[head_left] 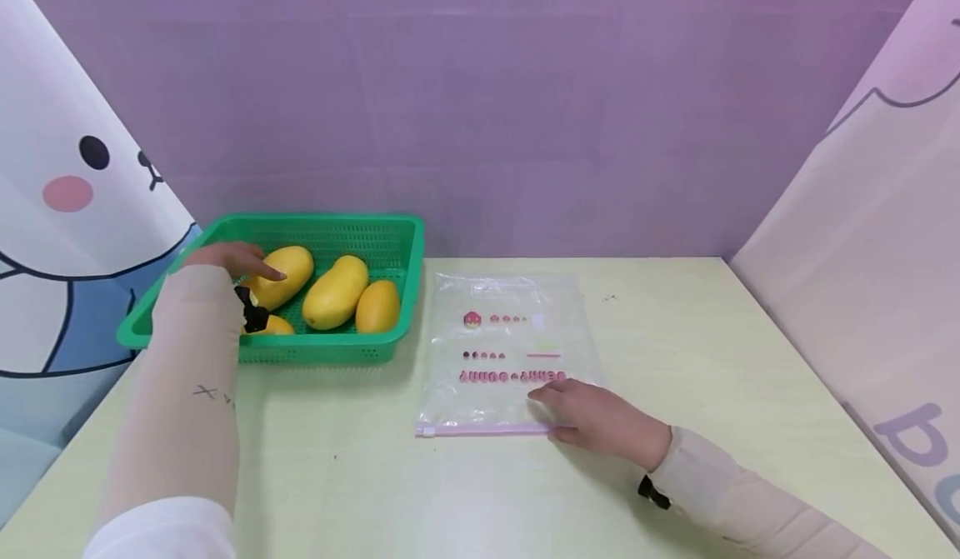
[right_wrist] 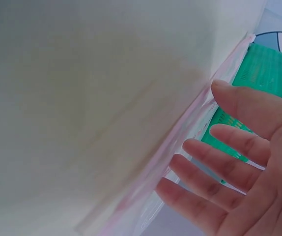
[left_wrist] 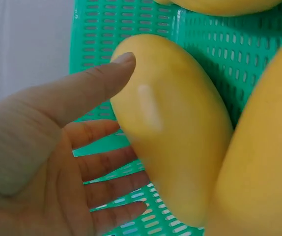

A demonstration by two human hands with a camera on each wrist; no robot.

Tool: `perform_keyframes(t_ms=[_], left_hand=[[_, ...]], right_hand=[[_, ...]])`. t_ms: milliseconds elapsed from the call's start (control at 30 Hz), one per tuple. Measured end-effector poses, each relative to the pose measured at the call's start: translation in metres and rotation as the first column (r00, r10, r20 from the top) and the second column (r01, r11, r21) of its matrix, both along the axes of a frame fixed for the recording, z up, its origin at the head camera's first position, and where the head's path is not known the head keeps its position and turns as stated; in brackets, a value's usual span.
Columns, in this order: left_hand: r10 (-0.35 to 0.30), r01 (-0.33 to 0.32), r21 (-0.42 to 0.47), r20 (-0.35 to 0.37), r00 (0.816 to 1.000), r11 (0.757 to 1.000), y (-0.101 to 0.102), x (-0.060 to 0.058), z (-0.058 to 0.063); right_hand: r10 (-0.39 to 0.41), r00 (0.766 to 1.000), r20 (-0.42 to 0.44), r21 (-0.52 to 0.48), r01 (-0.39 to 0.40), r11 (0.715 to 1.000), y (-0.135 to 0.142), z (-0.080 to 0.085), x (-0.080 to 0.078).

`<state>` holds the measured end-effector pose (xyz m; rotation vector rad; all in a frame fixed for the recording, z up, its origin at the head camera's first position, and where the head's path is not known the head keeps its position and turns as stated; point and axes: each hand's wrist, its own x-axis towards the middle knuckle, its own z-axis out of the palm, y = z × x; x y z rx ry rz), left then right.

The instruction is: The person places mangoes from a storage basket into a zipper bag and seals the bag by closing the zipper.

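My left hand (head_left: 228,257) reaches over the far left of a green basket (head_left: 315,349) of yellow mangoes. In the left wrist view, its thumb overlaps the upper end of one mango (left_wrist: 175,132), and the other fingers spread along that mango's side, loosely extended. My right hand (head_left: 603,420) is at the near right corner of a clear zip bag (head_left: 495,409) with pink print and a pink slider edge. Its fingers are apart and relaxed, holding nothing, as the right wrist view shows. The bag lies flat on the table.
Beside the mango at my left hand are another long mango (head_left: 336,292) and a smaller one (head_left: 378,306); one more (head_left: 279,326) is partly hidden by my wrist. A purple cloth wall (head_left: 480,126) rises behind the pale table (head_left: 360,492), and printed panels flank both sides.
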<state>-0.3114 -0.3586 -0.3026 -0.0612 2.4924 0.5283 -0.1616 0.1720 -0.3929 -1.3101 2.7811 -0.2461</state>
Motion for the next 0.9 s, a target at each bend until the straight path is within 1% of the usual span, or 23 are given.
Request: perform_keyframes(t_ms=[100,167,367,467,533,667,700,833,900], left_hand=[[0.017,-0.017,-0.013,0.01,1.0,1.0,0.001,0.002,-0.001],[0.025,-0.025,-0.007,0.013,1.0,1.0,0.001,0.002,-0.002],[0.081,-0.083,0.088,0.026,0.996,0.993,0.0,0.001,-0.007],[0.083,-0.085,0.08,0.028,0.996,0.993,-0.002,0.001,-0.01],[0.101,-0.103,0.07,0.035,0.994,0.992,-0.004,0.001,-0.012],[0.156,-0.16,0.091,0.052,0.986,0.983,-0.008,0.0,-0.016],[0.159,-0.163,0.093,0.049,0.986,0.982,-0.009,-0.001,-0.017],[0.115,-0.117,0.07,0.025,0.993,0.991,-0.014,-0.004,-0.022],[0.107,-0.109,0.053,0.028,0.994,0.993,-0.017,-0.004,-0.024]], right_hand=[[0.011,1.0,0.0,-0.01,-0.011,1.0,0.0,0.002,0.0],[0.021,1.0,0.006,-0.022,-0.021,1.0,-0.001,0.003,0.0],[0.038,0.998,0.055,-0.073,-0.034,0.997,-0.001,0.004,-0.001],[0.036,0.998,0.05,-0.078,-0.032,0.996,0.001,0.004,-0.002],[0.033,0.998,0.045,-0.081,-0.029,0.996,0.001,0.004,-0.002],[0.034,0.998,0.044,-0.088,-0.03,0.996,0.001,0.004,-0.002],[0.035,0.998,0.047,-0.09,-0.031,0.995,0.001,0.004,-0.002],[0.042,0.998,0.045,-0.095,-0.037,0.995,0.001,0.003,-0.001],[0.043,0.998,0.046,-0.099,-0.038,0.994,0.001,0.003,-0.001]])
